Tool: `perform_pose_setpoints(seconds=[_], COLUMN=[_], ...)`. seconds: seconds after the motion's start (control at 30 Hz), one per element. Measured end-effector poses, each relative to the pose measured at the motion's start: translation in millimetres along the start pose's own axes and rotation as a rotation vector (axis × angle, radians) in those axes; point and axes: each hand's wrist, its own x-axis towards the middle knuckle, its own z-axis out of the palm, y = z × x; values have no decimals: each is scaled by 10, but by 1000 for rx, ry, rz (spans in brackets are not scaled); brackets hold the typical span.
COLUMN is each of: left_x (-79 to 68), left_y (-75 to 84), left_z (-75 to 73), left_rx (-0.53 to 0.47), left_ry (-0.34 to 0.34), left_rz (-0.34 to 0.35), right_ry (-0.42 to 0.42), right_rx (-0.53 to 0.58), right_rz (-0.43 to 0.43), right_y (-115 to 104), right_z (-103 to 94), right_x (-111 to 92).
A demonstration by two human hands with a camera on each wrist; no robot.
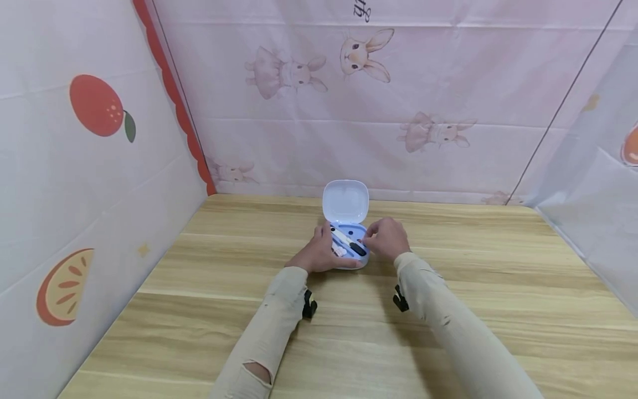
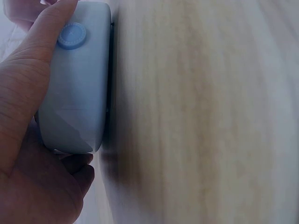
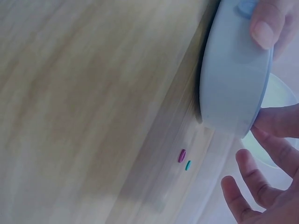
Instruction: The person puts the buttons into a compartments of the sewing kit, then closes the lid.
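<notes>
A light blue case sits on the table with its pale lid raised. Inside lie a white-and-black slim tool and a small pale pink-and-white piece. My left hand grips the case from the left, its thumb along the front near a round blue button. At the right rim is my right hand, thumb and index finger close together and reaching into the case, the other fingers spread in the right wrist view. Their tips are hidden there, and I cannot tell whether they hold anything.
Beside the case, a small magenta piece and a small teal piece lie on the wooden table. A pink rabbit-print sheet hangs at the back, and a fruit-print sheet stands along the left edge.
</notes>
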Motion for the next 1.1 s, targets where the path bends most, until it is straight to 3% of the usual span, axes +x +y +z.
perform_pose_setpoints(seconds=[0.23,0.4,0.6,0.97,1.1], left_x=[-33,-42,6,-14,-27], left_y=[8,20,-5,13,25], left_z=[6,1,9,4,-4], left_rx=[-30,-26,-13,-17,-22], left_ry=[-3,6,0,5,9], left_rz=[-13,-12,-28,-38,-29], right_ry=[-24,50,71,-81,-99], right_rx=[151,209,102,-158,-198], right_rz=[12,62,53,63,54], right_y=[48,126,254,358,367], right_z=[-22,-98,-154,-70,-82], right_x=[-23,-34,-34,7,-12])
